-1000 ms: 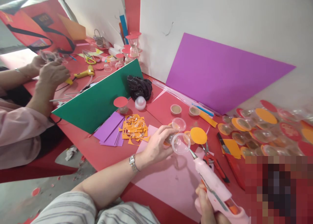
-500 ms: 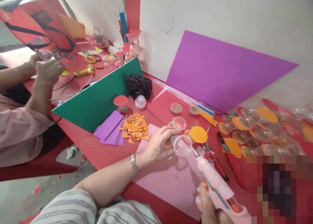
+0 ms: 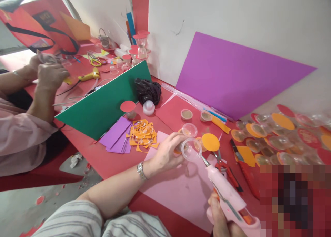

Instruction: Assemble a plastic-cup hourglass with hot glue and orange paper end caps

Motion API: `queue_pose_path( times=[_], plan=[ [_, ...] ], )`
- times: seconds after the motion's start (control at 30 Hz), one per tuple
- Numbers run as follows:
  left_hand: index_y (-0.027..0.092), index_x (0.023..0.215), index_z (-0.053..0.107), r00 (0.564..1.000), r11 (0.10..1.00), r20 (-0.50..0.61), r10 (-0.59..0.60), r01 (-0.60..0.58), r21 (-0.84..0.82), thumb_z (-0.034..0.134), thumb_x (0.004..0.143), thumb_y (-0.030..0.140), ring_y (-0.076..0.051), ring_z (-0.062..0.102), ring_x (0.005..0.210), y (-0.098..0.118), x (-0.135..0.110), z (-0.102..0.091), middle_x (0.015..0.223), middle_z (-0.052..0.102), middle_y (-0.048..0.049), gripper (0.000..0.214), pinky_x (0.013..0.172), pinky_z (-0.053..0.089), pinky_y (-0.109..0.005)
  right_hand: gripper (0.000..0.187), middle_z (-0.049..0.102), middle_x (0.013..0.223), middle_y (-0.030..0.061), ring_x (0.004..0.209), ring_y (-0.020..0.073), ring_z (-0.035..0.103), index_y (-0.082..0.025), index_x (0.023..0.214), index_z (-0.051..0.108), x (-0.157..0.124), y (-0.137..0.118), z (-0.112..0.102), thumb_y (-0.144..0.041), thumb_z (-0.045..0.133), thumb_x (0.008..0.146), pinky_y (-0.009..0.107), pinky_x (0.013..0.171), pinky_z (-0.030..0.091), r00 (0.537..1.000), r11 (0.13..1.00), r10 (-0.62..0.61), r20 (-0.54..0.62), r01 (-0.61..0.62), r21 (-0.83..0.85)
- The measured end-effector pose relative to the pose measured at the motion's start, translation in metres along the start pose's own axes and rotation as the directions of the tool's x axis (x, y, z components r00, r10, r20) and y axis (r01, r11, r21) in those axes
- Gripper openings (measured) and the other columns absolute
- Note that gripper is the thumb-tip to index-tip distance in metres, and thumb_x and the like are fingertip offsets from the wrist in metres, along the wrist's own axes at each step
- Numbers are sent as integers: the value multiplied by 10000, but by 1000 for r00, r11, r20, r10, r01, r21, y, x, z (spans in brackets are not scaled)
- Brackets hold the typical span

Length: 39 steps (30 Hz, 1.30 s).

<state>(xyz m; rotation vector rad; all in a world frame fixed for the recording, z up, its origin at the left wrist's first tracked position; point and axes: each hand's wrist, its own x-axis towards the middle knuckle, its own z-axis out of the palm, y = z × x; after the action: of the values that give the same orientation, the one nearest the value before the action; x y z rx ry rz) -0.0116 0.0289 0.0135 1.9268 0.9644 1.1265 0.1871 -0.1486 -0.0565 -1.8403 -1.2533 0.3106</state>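
Observation:
My left hand [image 3: 169, 152] is closed on a small clear plastic cup [image 3: 191, 150], its round rim tilted up toward me over a pink sheet [image 3: 176, 192]. In my right hand [image 3: 219, 213] is a pink glue gun [image 3: 226, 188], held by its handle. The gun's metal nozzle [image 3: 204, 160] meets or nearly meets the cup's right rim. Just behind the cup, a clear round lid or cup [image 3: 189, 130] and an orange disc [image 3: 210, 142] stand on the table. Red-handled pliers [image 3: 227, 171] lie beside the gun.
Orange paper scraps [image 3: 143, 133] and purple cards [image 3: 116, 135] lie left of my hand. A green board [image 3: 103, 106] stands between me and a co-worker's hands [image 3: 50, 73]. Many cup-and-disc pieces [image 3: 281, 140] crowd the right side. A purple sheet [image 3: 232, 75] leans on the wall.
The cup's rim has shifted slightly up and left, and the glue gun's nozzle has followed it. The co-worker's hands have turned the thing they hold a little.

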Motion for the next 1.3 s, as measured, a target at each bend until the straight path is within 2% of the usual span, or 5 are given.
queue_pose_path(
  times=[0.17,0.43,0.73,1.03,1.3],
  plan=[
    [177,1110,602,999,1000,47,-13,14,-19,651,797,200,-247,646,1060,5,1,-3,1160,648,-123,318,919,540,-372,429,762,879,129,723,224,722,-119,920,719,9,-9,-1,-540,646,877,282,631,576,998,998,-58,-16,58,25],
    [176,1098,585,996,1000,93,11,-9,-22,639,804,256,-251,641,1039,5,0,-4,1157,640,-131,310,902,534,-380,467,766,874,151,738,249,730,-118,903,714,11,-41,3,-570,596,896,325,685,589,998,999,-48,-41,48,10],
    [169,1034,590,995,999,96,-30,28,22,697,782,241,-217,640,920,2,-2,0,1047,633,-93,284,819,536,-344,416,763,779,131,631,233,727,-133,833,737,18,-12,-6,-534,635,881,293,584,580,965,958,-263,-2,261,-116],
    [192,1053,616,995,991,13,-100,99,87,724,716,132,-210,616,984,-2,-2,0,1118,592,-80,359,844,541,-333,444,740,857,155,751,250,719,-114,954,717,9,-22,1,-533,577,914,335,676,596,992,991,-128,-16,127,-51],
    [201,1078,633,996,989,11,-88,87,116,748,726,192,-206,593,963,-3,-4,3,1101,564,-78,370,815,552,-330,480,743,758,128,650,243,718,-136,928,737,14,-22,-4,-591,593,883,283,532,580,997,996,-82,6,82,-47]
  ],
)
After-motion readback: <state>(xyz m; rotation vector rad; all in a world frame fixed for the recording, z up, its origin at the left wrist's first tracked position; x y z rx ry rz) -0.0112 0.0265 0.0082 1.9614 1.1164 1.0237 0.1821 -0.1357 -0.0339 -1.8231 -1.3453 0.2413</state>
